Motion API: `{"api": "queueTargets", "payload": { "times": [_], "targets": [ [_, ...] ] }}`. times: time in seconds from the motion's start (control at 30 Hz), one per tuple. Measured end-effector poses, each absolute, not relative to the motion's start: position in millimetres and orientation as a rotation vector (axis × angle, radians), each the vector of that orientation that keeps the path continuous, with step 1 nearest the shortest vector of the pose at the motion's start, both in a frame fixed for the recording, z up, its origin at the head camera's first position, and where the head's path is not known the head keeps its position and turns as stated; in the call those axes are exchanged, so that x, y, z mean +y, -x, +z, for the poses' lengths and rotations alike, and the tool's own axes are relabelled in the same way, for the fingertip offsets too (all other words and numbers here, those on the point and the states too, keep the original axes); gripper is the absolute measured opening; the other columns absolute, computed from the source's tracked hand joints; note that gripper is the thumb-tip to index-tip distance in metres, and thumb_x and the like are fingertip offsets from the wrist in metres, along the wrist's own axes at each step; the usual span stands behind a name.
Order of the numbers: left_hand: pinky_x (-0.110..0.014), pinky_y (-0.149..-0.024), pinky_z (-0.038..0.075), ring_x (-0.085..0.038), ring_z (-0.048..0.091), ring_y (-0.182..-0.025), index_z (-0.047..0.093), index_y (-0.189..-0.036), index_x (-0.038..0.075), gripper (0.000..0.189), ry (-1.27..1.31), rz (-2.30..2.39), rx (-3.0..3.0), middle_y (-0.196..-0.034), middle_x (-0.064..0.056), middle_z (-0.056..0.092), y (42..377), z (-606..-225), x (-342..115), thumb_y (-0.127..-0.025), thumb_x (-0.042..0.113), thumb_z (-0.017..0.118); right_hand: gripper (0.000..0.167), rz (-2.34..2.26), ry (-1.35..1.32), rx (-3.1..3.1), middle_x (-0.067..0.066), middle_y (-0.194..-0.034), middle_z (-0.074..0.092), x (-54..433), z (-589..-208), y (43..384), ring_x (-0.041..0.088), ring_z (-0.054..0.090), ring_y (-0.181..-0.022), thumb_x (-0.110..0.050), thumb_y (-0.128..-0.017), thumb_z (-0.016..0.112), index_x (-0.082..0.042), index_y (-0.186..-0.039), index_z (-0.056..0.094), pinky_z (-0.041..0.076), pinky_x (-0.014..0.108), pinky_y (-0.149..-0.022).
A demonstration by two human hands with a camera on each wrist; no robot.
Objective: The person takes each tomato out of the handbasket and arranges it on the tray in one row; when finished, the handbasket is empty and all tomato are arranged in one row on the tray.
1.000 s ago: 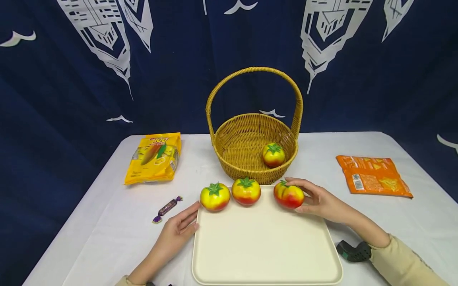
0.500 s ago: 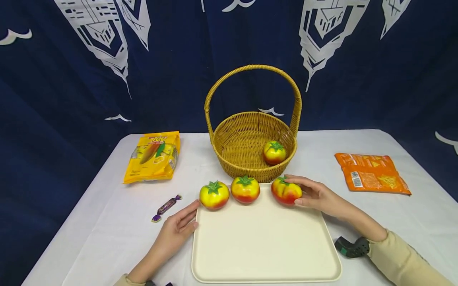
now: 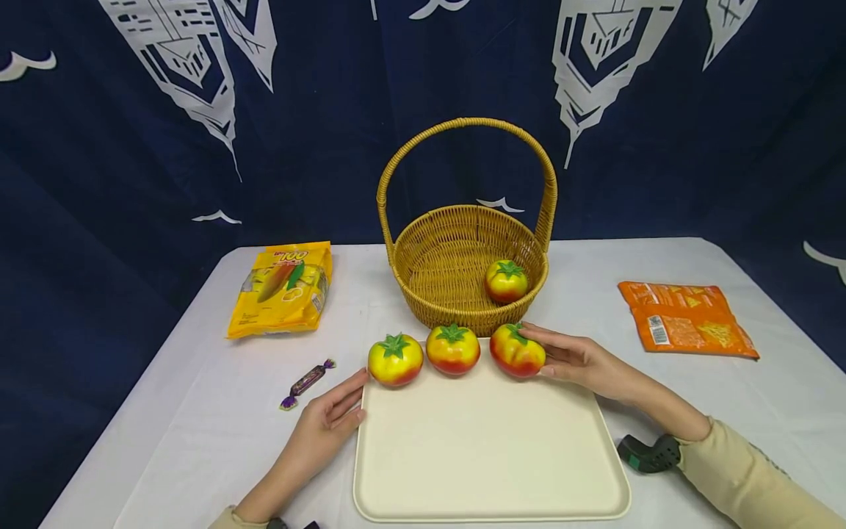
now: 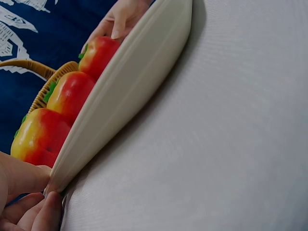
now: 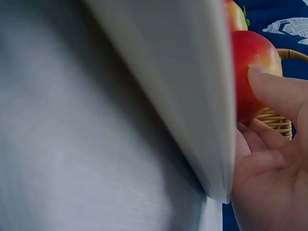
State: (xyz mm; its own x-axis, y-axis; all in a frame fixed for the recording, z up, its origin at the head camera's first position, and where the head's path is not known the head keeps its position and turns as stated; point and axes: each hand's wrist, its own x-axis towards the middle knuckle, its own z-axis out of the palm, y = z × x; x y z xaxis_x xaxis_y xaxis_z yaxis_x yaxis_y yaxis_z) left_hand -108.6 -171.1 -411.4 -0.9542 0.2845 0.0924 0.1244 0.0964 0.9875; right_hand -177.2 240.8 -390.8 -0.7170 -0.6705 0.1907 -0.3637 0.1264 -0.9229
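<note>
My right hand (image 3: 584, 361) holds a red-and-yellow tomato (image 3: 518, 351) at the tray's far right, its thumb (image 5: 269, 86) on the near side and fingers around the back. Two more tomatoes with green leafy tops, one at the far left corner (image 3: 395, 360) and one in the middle (image 3: 452, 350), stand in a row with it along the far edge of the cream tray (image 3: 492, 455). My left hand (image 3: 324, 426) rests with fairly straight fingers against the tray's left edge, fingertips close to the left tomato. In the left wrist view, its fingers (image 4: 29, 178) touch the rim corner.
A wicker basket (image 3: 436, 264) with a tall handle stands behind the tray, with one tomato (image 3: 506, 281) inside. At left lie a yellow mango candy bag (image 3: 284, 290) and a purple wrapped candy (image 3: 308, 383). An orange snack packet (image 3: 687, 319) lies at right.
My right hand has moved the right tomato leftward along the tray's far edge, nearer to the middle tomato. My left hand has stayed at the tray's edge.
</note>
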Motion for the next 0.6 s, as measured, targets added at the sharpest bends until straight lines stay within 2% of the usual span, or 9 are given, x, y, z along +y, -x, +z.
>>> {"api": "queueTargets", "payload": {
  "times": [0.3, 0.5, 0.6],
  "targets": [
    [-0.026, -0.096, 0.041, -0.031, 0.040, -0.125, 0.041, -0.134, -0.012, 0.050, -0.417, 1.993, 2.229, -0.143, -0.021, 0.034, 109, -411, -171, -0.086, -0.012, 0.057, 0.048, -1.519, 1.003, 2.234, 0.017, -0.151, 0.020, 238, -386, 176, 0.002, 0.019, -0.135, -0.003, -0.095, 0.052, -0.007, -0.142, 0.041, 0.024, 0.015, -0.104],
    [-0.027, -0.095, 0.042, -0.032, 0.041, -0.124, 0.042, -0.133, -0.012, 0.049, -0.389, 1.996, 2.242, -0.142, -0.021, 0.036, 109, -411, -169, -0.085, -0.014, 0.057, 0.050, -1.476, 1.092, 2.234, 0.024, -0.147, 0.025, 242, -376, 177, 0.005, 0.023, -0.134, 0.002, -0.095, 0.050, -0.001, -0.143, 0.036, 0.026, 0.018, -0.105],
    [-0.027, -0.095, 0.042, -0.032, 0.042, -0.124, 0.043, -0.132, -0.012, 0.049, -0.383, 1.991, 2.252, -0.142, -0.021, 0.036, 109, -410, -169, -0.085, -0.014, 0.057, 0.047, -1.421, 1.109, 2.268, 0.025, -0.142, 0.034, 248, -361, 180, 0.007, 0.031, -0.131, 0.003, -0.095, 0.048, 0.001, -0.141, 0.038, 0.031, 0.019, -0.103]
  ]
}}
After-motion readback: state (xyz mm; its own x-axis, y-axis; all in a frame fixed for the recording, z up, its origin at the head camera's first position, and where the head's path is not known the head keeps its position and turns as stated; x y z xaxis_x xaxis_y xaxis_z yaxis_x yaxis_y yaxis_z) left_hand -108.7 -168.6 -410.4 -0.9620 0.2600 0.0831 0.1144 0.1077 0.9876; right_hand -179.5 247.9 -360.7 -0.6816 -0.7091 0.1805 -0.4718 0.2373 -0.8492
